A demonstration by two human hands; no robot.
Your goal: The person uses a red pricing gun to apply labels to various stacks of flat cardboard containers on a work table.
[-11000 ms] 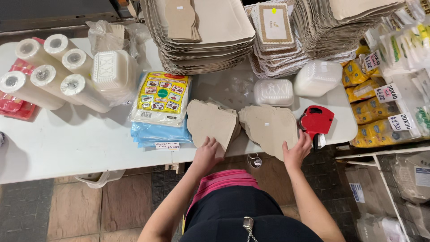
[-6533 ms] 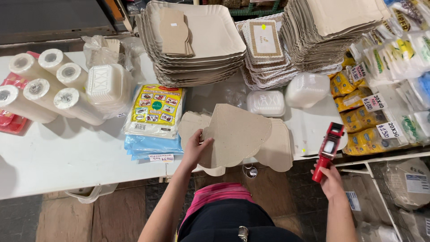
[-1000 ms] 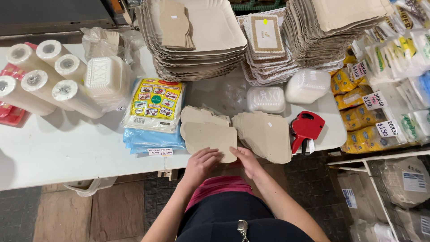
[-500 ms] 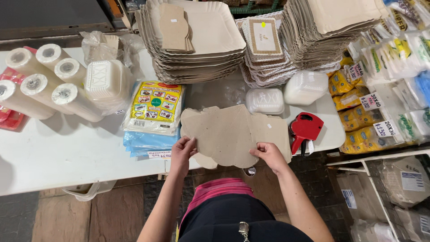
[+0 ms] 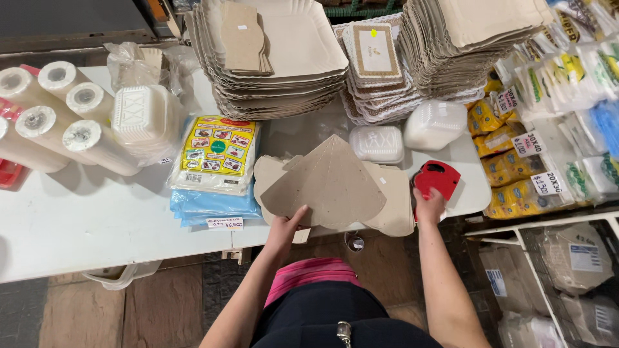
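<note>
My left hand (image 5: 285, 227) grips the near edge of a flat brown cardboard piece (image 5: 329, 183) with a pointed top, held tilted just above the white table (image 5: 97, 225). More cardboard pieces of the same kind (image 5: 398, 209) lie under it at the table's front edge. My right hand (image 5: 429, 207) is closed on the lower part of a red label gun (image 5: 438, 178) lying just right of the cardboard pile.
Tall stacks of brown paper plates (image 5: 284, 64) fill the back. White paper rolls (image 5: 58, 119) and foam boxes (image 5: 145, 119) lie at the left, with a colourful packet on blue packets (image 5: 216, 154) beside them. Small white containers (image 5: 377, 143) and hanging yellow packets (image 5: 509, 193) are on the right.
Both hands held the cardboard piece half a second ago. My right hand has let go and moved right onto the red label gun; my left hand now holds the piece alone.
</note>
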